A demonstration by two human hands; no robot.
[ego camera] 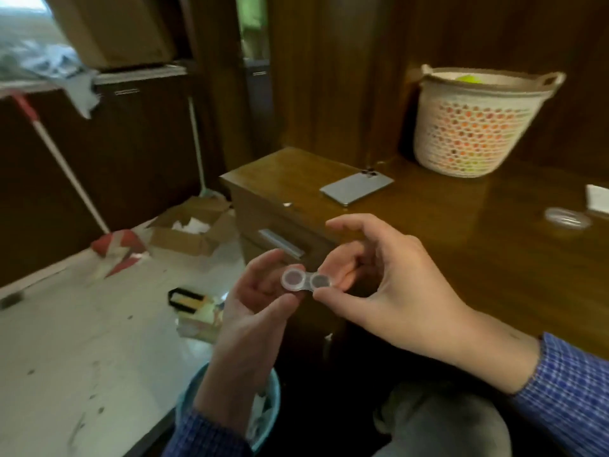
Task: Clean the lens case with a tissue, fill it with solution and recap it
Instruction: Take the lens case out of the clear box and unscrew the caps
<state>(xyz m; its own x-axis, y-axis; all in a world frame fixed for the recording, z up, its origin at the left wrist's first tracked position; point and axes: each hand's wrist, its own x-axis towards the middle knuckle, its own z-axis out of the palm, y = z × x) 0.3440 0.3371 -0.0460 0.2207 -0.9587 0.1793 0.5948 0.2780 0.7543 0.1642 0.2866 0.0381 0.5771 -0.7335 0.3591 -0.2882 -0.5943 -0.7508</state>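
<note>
Off the table's near-left corner: lens case (pixel 304 281) — clear, both wells uncapped, facing up, held in the air over the floor.
Left hand (pixel 253 298): fingers curled under the case's left well, thumb at its lower edge.
Right hand (pixel 384 278): thumb and fingers pinch the right well; index finger arched above, clear of the case.
Table (pixel 461 225): dark wood; left edge ends just behind the hands — phone (pixel 356 187) near that corner, mesh basket (pixel 478 122) at the back, clear round lid (pixel 567 218) far right.
Below the hands: teal bin (pixel 268 395) on the pale floor (pixel 82 341), open space to its left.
</note>
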